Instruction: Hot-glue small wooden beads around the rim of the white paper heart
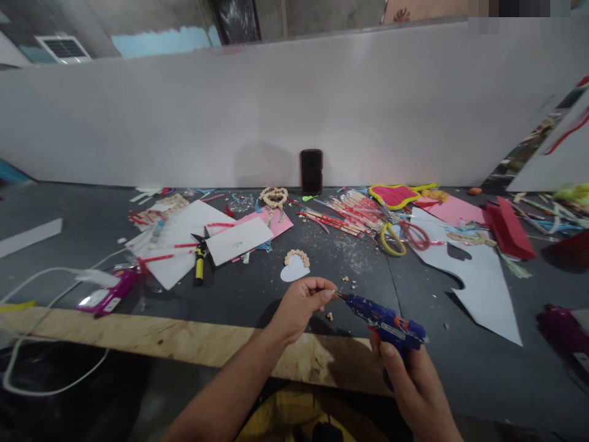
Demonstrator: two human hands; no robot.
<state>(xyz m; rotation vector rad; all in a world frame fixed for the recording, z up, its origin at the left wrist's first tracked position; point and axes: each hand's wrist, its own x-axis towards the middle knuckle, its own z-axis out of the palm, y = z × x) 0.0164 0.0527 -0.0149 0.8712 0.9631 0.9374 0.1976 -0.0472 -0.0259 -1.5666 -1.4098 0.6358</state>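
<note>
R hand: grip closed rd glue gun, app. to aim nozzle | L hand: grip pinched by nozzle, can't tell on what | paper heart flat on worktop beyond L hand, prob. for easy reach

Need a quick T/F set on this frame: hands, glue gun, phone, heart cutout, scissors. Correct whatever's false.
1. The right hand holds the blue glue gun. True.
2. The phone lies flat. False: it stands upright by the white panel.
3. The gun's nozzle points toward the left hand. True.
4. The white heart rests on pink paper. False: it lies on the dark tabletop.
5. The scissors have one yellow and one red handle. True.
</note>
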